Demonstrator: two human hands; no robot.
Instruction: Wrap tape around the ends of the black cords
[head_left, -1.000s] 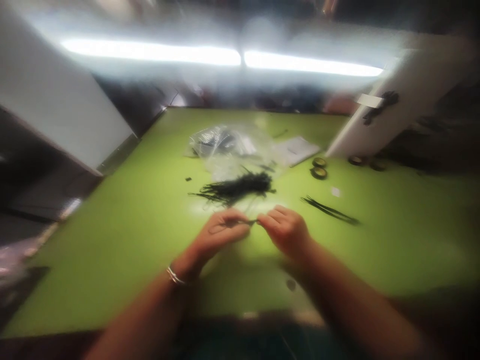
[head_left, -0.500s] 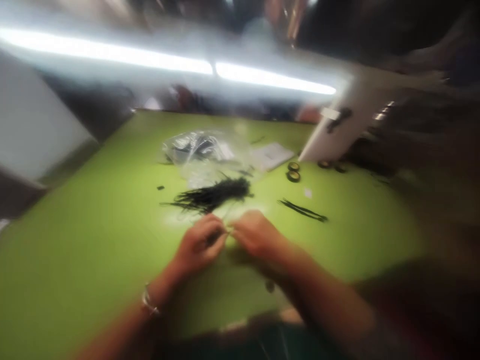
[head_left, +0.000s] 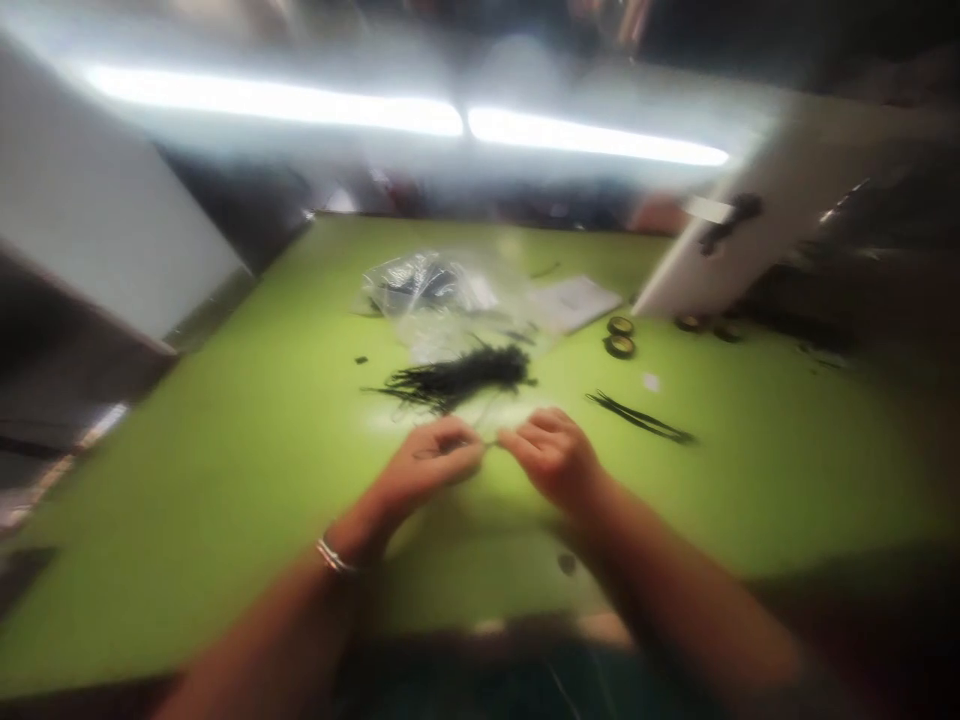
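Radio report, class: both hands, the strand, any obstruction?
Left hand, right hand: pinching thin strand, spanning the gap. Dark bundle just beyond, not between hands.

A left fluorescent tube (head_left: 277, 100) is glowing at eleven o'clock, and a right fluorescent tube (head_left: 600, 138) at one, above a green tabletop (head_left: 225, 480). Pale upright panels are flanking it, a left panel (head_left: 127, 200) at ten o'clock, a right panel (head_left: 712, 260) at two. Beyond, the background is blurring into darkness.
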